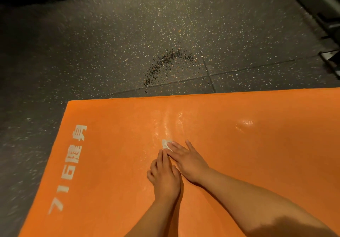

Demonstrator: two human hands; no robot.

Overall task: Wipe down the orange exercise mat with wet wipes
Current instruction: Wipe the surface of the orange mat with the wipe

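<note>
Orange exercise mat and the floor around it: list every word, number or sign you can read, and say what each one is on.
"716健身": white lettering, running sideways along the left edge of the flat orange exercise mat.
Nothing else: the small white wet wipe and the dark speckled rubber floor show no text.

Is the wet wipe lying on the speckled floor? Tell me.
No, the wet wipe lies on the orange mat, pressed by the right hand.

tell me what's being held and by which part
The wipe is pressed onto the mat under the fingers of the right hand. Only its far corner shows. The left hand touches its near edge; a pinch cannot be told.
</note>
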